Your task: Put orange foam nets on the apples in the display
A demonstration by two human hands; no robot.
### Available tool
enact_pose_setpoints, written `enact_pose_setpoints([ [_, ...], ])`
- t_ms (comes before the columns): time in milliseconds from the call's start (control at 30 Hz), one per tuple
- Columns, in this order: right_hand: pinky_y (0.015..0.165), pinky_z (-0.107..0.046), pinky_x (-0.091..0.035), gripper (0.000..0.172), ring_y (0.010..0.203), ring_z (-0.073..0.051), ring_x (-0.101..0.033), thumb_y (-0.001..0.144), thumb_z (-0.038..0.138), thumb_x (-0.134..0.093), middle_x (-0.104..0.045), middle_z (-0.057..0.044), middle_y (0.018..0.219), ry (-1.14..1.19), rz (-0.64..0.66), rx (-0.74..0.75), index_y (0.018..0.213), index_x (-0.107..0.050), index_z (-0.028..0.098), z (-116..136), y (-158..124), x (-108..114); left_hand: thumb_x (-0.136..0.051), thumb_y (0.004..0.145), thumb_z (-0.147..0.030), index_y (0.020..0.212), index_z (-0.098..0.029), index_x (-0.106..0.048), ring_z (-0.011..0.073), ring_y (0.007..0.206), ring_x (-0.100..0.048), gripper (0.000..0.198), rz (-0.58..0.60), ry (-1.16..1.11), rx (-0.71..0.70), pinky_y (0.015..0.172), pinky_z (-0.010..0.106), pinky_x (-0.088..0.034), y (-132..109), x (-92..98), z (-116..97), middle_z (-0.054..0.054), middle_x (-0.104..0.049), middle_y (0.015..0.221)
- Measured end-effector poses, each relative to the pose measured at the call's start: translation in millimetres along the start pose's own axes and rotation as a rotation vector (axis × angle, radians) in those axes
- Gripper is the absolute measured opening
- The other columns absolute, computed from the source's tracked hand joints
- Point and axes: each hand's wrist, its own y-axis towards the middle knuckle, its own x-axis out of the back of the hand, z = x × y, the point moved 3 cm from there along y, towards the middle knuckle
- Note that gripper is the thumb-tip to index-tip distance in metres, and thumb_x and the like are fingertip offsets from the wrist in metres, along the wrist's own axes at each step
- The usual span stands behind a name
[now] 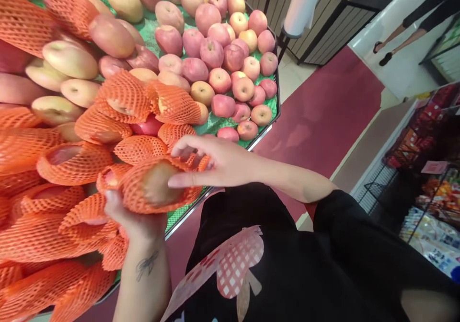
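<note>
My left hand [134, 221] reaches up from the bottom and is closed under an apple [161, 184] in an orange foam net [132, 188]. The bare yellowish side of this apple shows through the net's opening. My right hand [215, 161] comes in from the right over the same apple, its thumb lying across the fruit's face. Its other fingers are curved and apart from the thumb, above the far edge of the net; whether they touch it, I cannot tell. Several netted apples [75, 161] lie heaped beside my left hand.
Loose red and yellow apples [212, 51] fill the far part of the stand on green matting [210, 128]. A dark rim [278, 92] edges the stand. Beyond are a roll of bags [304, 5], a red floor strip [305, 116], packaged-goods shelves [409, 144] and a person's legs [406, 39].
</note>
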Motion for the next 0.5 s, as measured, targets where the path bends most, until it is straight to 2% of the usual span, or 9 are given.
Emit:
enact_pose_setpoints([
  [67,0.090,-0.031,-0.051,0.050,0.109,-0.019,-0.064,0.086,0.047,-0.083,-0.066,-0.004,0.122,-0.107,0.031,-0.056,0.118,-0.056,0.022,7,-5,20,-0.058,0.084,-0.077,0.115,-0.023,-0.071,0.0372,0.127,-0.063,0.064,-0.078,-0.100,0.012,0.106,0.051,-0.056,11,-23.3,1,0.010,-0.073,0.113],
  [167,0.094,-0.034,-0.052,0.076,0.119,-0.025,-0.063,0.076,0.052,-0.090,-0.065,-0.008,0.129,-0.207,-0.001,-0.121,0.132,-0.050,0.020,1,2,47,-0.061,0.091,-0.073,0.109,-0.019,-0.072,0.0303,0.121,-0.066,0.058,-0.090,-0.012,0.003,0.113,0.046,-0.050,22,-49.9,5,0.010,-0.074,0.112],
  [267,0.102,-0.038,-0.052,0.084,0.123,-0.026,-0.062,0.070,0.056,-0.092,-0.064,-0.008,0.132,-0.194,-0.043,-0.137,0.132,-0.051,0.018,-20,18,65,-0.060,0.100,-0.061,0.094,-0.018,-0.072,0.0219,0.100,-0.070,0.045,-0.024,0.171,-0.041,0.100,0.039,-0.056,29,-63.6,4,0.006,-0.074,0.099],
  [333,0.108,-0.040,-0.050,0.082,0.126,-0.026,-0.061,0.067,0.052,-0.094,-0.062,-0.007,0.134,-0.107,-0.040,-0.142,0.129,-0.052,0.018,-37,30,72,-0.059,0.103,-0.053,0.081,-0.017,-0.070,0.0181,0.086,-0.069,0.044,0.036,0.229,-0.052,0.085,0.033,-0.058,33,-65.1,1,0.003,-0.072,0.086],
  [400,0.112,-0.042,-0.050,0.079,0.128,-0.026,-0.060,0.067,0.049,-0.094,-0.061,-0.007,0.134,0.046,-0.025,-0.142,0.126,-0.052,0.021,-53,39,75,-0.063,0.103,-0.043,0.077,-0.017,-0.070,0.0148,0.083,-0.067,0.037,0.036,0.270,-0.088,0.075,0.027,-0.056,37,-59.8,-6,0.002,-0.069,0.083],
  [500,0.112,-0.045,-0.052,0.073,0.125,-0.027,-0.062,0.068,0.050,-0.093,-0.062,-0.005,0.128,0.256,-0.010,-0.150,0.121,-0.050,0.024,-71,51,73,-0.081,0.091,-0.025,0.087,-0.019,-0.076,0.0113,0.087,-0.064,0.008,-0.057,0.302,-0.249,0.073,0.023,-0.054,39,-45.7,-17,0.002,-0.070,0.106],
])
